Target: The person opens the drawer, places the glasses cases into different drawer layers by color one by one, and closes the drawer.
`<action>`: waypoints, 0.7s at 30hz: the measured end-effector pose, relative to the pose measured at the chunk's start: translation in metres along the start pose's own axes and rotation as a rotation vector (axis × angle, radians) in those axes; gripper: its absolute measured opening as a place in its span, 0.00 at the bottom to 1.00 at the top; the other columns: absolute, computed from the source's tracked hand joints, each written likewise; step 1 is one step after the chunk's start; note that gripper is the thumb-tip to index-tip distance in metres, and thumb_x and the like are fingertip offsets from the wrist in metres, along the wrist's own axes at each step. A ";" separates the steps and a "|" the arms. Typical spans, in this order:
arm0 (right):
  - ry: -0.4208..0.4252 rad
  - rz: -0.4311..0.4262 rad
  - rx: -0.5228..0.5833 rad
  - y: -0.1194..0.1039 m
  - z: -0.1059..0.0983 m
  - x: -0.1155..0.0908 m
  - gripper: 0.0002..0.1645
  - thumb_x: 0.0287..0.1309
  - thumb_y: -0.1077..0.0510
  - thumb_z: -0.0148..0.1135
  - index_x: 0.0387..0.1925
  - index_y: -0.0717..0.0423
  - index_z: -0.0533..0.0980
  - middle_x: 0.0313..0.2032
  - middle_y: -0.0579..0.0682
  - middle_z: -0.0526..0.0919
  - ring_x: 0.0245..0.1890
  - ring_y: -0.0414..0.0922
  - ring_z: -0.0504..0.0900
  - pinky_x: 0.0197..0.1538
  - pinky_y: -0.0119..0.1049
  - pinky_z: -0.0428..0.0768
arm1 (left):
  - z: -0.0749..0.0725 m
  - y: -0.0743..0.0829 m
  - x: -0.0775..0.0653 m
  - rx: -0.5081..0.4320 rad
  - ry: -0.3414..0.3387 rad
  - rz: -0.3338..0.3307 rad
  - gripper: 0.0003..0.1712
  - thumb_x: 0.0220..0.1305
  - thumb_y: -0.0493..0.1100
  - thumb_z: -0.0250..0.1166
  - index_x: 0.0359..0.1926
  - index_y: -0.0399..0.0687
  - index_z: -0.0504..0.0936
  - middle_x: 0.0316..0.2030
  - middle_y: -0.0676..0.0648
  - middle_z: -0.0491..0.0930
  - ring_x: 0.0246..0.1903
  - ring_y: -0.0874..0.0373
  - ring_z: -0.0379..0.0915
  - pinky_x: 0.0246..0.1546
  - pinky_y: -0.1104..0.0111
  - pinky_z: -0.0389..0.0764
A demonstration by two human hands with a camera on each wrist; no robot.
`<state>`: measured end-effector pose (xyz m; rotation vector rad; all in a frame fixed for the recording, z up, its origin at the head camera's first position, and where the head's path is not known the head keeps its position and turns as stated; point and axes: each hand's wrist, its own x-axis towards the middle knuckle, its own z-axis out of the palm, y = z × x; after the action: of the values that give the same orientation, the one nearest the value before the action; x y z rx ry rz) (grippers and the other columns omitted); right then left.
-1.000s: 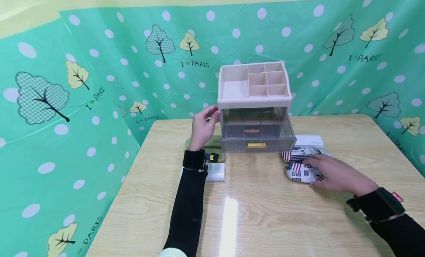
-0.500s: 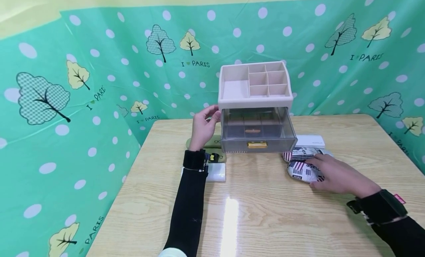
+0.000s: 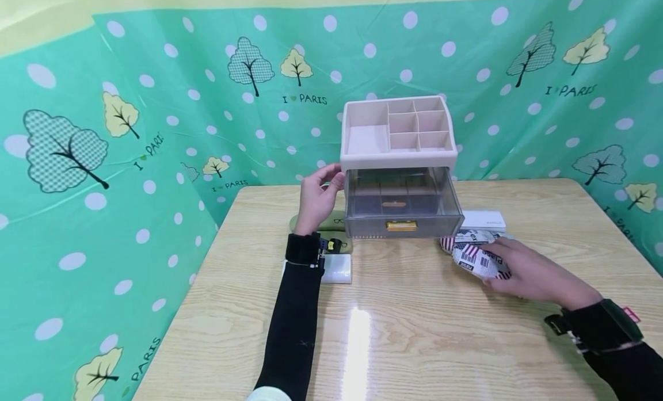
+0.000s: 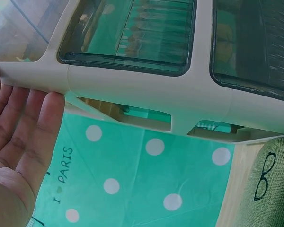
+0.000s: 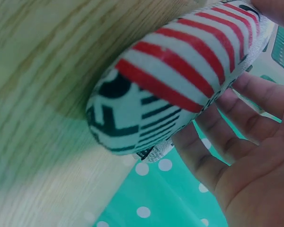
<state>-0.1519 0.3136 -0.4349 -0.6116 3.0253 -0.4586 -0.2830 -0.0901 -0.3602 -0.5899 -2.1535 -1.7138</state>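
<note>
My right hand (image 3: 533,274) grips a glasses case (image 3: 479,262) printed with newsprint lettering and red-and-white stripes. In the right wrist view the case (image 5: 175,80) lies between thumb and fingers, tilted near the tabletop. A second newsprint case (image 3: 468,237) lies just behind it. At the centre back stands a cream desk organizer (image 3: 399,161) with its smoky clear upper drawer (image 3: 368,227) pulled out. My left hand (image 3: 317,198) rests against the organizer's left side; the left wrist view shows the straight fingers (image 4: 45,116) touching its edge.
A white box (image 3: 483,220) lies right of the organizer. Two green cases with a glasses print, one behind (image 3: 331,221) and one in front (image 3: 346,244), lie at left, with a white flat item (image 3: 336,268) before them. A patterned curtain (image 3: 207,130) backs the wooden table (image 3: 414,332).
My right hand has drawn the front newsprint case slightly to the right, and the case has turned and tilted in the grip. The left hand and the organizer stay put.
</note>
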 end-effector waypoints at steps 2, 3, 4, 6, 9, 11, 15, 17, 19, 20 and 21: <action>0.016 0.003 0.016 0.001 -0.001 -0.001 0.43 0.54 0.48 0.77 0.64 0.68 0.73 0.59 0.69 0.75 0.46 0.51 0.77 0.41 0.39 0.81 | 0.000 0.000 0.000 -0.004 -0.001 0.003 0.19 0.73 0.40 0.62 0.58 0.30 0.81 0.52 0.34 0.84 0.49 0.44 0.83 0.48 0.65 0.88; 0.025 0.003 0.032 0.002 -0.002 -0.001 0.43 0.54 0.48 0.77 0.64 0.68 0.73 0.58 0.68 0.75 0.45 0.49 0.77 0.39 0.36 0.81 | 0.000 0.000 0.000 -0.007 -0.001 0.004 0.19 0.73 0.40 0.62 0.58 0.30 0.81 0.52 0.34 0.84 0.49 0.45 0.83 0.48 0.65 0.88; 0.036 0.003 0.049 0.003 -0.003 -0.001 0.42 0.54 0.49 0.77 0.64 0.68 0.72 0.57 0.66 0.76 0.43 0.48 0.77 0.37 0.34 0.80 | 0.000 0.000 0.000 -0.007 -0.002 0.006 0.19 0.73 0.40 0.62 0.57 0.30 0.81 0.52 0.34 0.84 0.49 0.45 0.83 0.48 0.65 0.88; 0.066 -0.014 0.074 0.005 -0.005 -0.001 0.42 0.54 0.50 0.77 0.64 0.69 0.72 0.54 0.65 0.77 0.40 0.46 0.76 0.34 0.31 0.78 | 0.000 0.000 0.001 -0.009 -0.001 0.008 0.18 0.73 0.39 0.62 0.57 0.30 0.81 0.51 0.34 0.84 0.49 0.45 0.83 0.47 0.65 0.88; 0.122 -0.027 0.088 0.007 -0.009 -0.002 0.42 0.54 0.51 0.78 0.65 0.68 0.72 0.49 0.59 0.79 0.35 0.43 0.75 0.30 0.29 0.77 | 0.000 0.000 0.001 -0.012 -0.004 0.005 0.18 0.73 0.39 0.62 0.57 0.30 0.81 0.51 0.34 0.84 0.48 0.45 0.83 0.47 0.65 0.88; 0.149 -0.035 0.083 0.009 -0.013 -0.002 0.42 0.55 0.51 0.77 0.65 0.68 0.71 0.48 0.59 0.79 0.35 0.44 0.75 0.29 0.29 0.77 | 0.001 -0.001 0.001 -0.013 -0.005 0.002 0.18 0.73 0.39 0.62 0.57 0.30 0.81 0.51 0.34 0.84 0.48 0.45 0.83 0.47 0.65 0.88; 0.179 -0.024 0.089 0.009 -0.024 0.000 0.40 0.57 0.51 0.77 0.64 0.68 0.72 0.47 0.59 0.79 0.39 0.49 0.79 0.28 0.29 0.79 | 0.002 -0.013 0.004 -0.007 0.004 -0.002 0.18 0.72 0.40 0.63 0.57 0.31 0.81 0.51 0.35 0.84 0.48 0.46 0.83 0.47 0.65 0.88; 0.190 -0.017 0.091 0.008 -0.032 0.002 0.41 0.57 0.51 0.77 0.64 0.69 0.71 0.48 0.60 0.79 0.41 0.51 0.79 0.29 0.30 0.79 | 0.002 -0.020 0.006 -0.004 0.006 0.000 0.19 0.72 0.41 0.63 0.57 0.33 0.82 0.51 0.36 0.85 0.48 0.47 0.83 0.46 0.65 0.89; 0.207 -0.008 0.090 0.007 -0.039 0.004 0.41 0.56 0.52 0.78 0.64 0.68 0.71 0.48 0.60 0.79 0.41 0.52 0.80 0.28 0.30 0.79 | 0.001 -0.026 0.007 -0.006 0.004 0.004 0.19 0.72 0.43 0.63 0.57 0.35 0.82 0.50 0.38 0.85 0.47 0.49 0.83 0.46 0.65 0.89; 0.216 -0.006 0.084 0.006 -0.043 0.005 0.42 0.56 0.52 0.78 0.65 0.68 0.71 0.48 0.60 0.79 0.42 0.53 0.80 0.28 0.30 0.79 | 0.000 -0.028 0.008 -0.008 0.003 0.010 0.19 0.72 0.44 0.63 0.57 0.36 0.83 0.50 0.39 0.85 0.47 0.49 0.83 0.45 0.66 0.89; 0.221 -0.003 0.083 0.005 -0.047 0.006 0.42 0.55 0.53 0.79 0.65 0.68 0.71 0.49 0.61 0.79 0.42 0.54 0.80 0.28 0.30 0.79 | 0.000 -0.029 0.008 -0.012 0.001 0.015 0.20 0.71 0.45 0.63 0.57 0.37 0.83 0.49 0.39 0.86 0.47 0.50 0.83 0.45 0.66 0.89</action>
<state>-0.1629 0.3288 -0.3913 -0.5985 3.1898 -0.6923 -0.3048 -0.0948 -0.3800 -0.6063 -2.1342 -1.7200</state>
